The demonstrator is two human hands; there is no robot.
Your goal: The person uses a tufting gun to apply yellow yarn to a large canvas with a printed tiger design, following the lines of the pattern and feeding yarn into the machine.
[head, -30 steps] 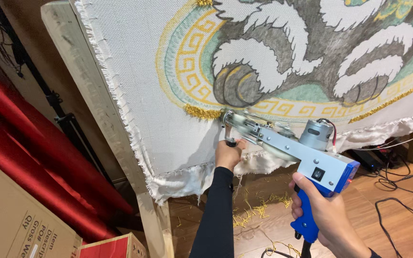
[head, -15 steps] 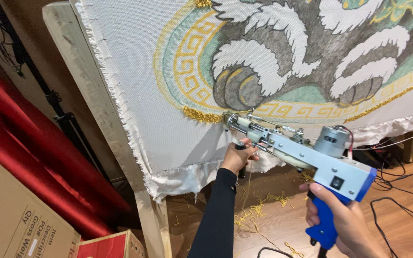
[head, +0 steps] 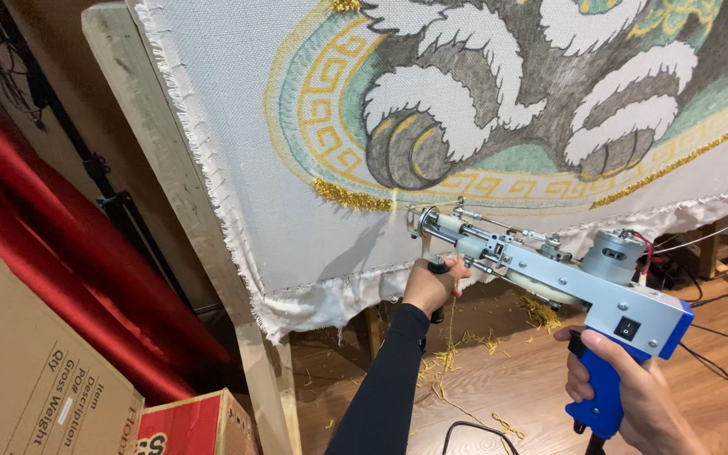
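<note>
A tufting gun with a silver body and blue grip points its needle tip at a stretched white cloth bearing a drawn design of grey, white, green and gold. My right hand grips the blue rear handle. My left hand, in a black sleeve, holds the gun's black front handle just below the needle. The tip sits at the end of a short strip of tufted gold yarn on the cloth's gold border.
The cloth is stapled to a tilted wooden frame. Red fabric rolls lean at the left beside a cardboard box and a red box. Gold yarn scraps and black cables lie on the wood floor.
The gun and both hands have shifted right and slightly down along the gold border. The view has moved with them.
</note>
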